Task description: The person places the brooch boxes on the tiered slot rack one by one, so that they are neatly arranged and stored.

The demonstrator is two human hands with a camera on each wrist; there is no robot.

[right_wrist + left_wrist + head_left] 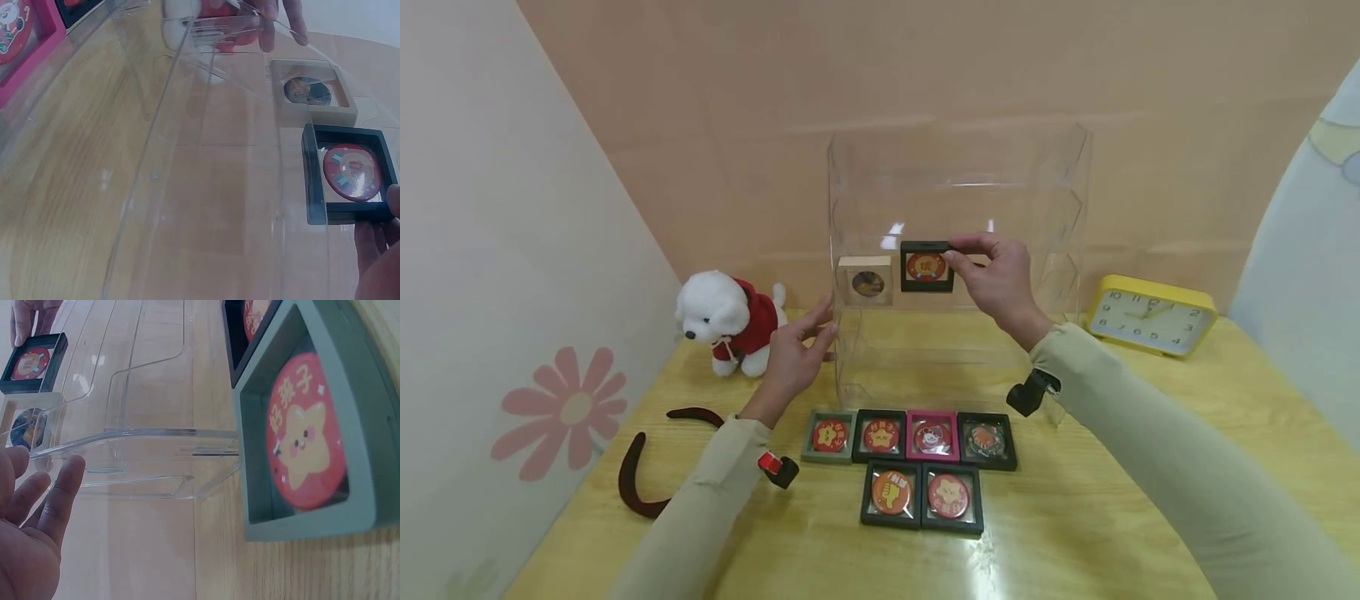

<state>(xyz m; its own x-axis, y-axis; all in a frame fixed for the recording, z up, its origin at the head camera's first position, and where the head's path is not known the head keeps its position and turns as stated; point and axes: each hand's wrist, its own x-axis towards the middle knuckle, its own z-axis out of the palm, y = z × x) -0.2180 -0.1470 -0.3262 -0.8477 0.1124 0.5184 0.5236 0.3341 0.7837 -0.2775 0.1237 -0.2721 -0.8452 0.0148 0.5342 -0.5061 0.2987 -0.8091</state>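
Observation:
My right hand (1003, 279) pinches the right side of a black-framed display box (927, 267) with a round red badge inside. The box is upright at a middle tier of a clear acrylic rack (962, 179); whether it bears on the shelf I cannot tell. Just left of it on that tier stands a cream-framed box (865, 282) with a dark round badge. My left hand (796, 354) is at the rack's left side panel, fingers extended. In the left wrist view its fingers (62, 494) lie beside the panel's edge.
Several framed badge boxes lie in two rows before the rack, among them a green one (829, 436) and a pink one (932, 435). A white plush dog (715, 308) sits left, a yellow clock (1152, 315) right. A dark curved band (634, 475) lies near the left forearm.

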